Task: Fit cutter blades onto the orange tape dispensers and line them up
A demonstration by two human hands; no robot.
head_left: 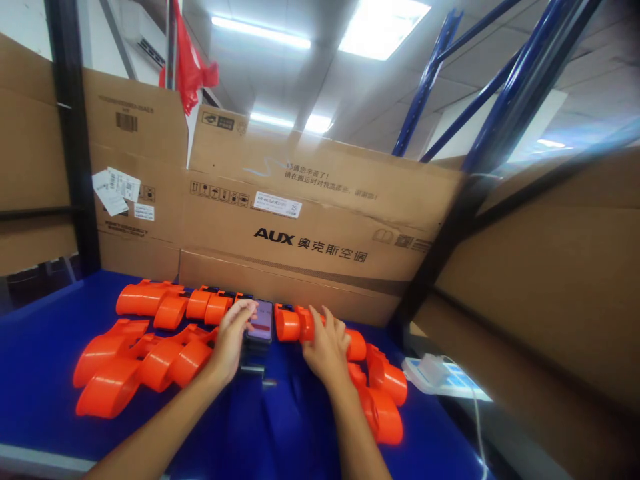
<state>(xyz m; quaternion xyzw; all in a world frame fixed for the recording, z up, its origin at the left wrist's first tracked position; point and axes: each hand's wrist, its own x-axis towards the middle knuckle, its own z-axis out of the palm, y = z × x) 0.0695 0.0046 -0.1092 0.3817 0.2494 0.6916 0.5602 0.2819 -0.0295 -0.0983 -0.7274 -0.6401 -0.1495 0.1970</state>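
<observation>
My left hand (234, 337) is beside the left edge of a phone (263, 321) with a lit screen, its fingers curled together; anything inside them is too small or hidden to make out. My right hand (326, 343) reaches over the row right of the phone, thumb and fingers closed around an orange plastic ring (306, 325) that they partly cover. Just left of that ring stands another orange ring (287, 325). More orange rings (170, 311) line the back on the left, with larger-looking ones (110, 387) in front of them. Small dark pieces (253, 369) lie below the phone.
A blue tabletop (280, 427) carries everything. Behind it rises a printed cardboard wall (320, 247), with dark rack posts (440, 247) at both sides. More orange rings (387, 417) and a power strip with a cable (445, 377) are at the right.
</observation>
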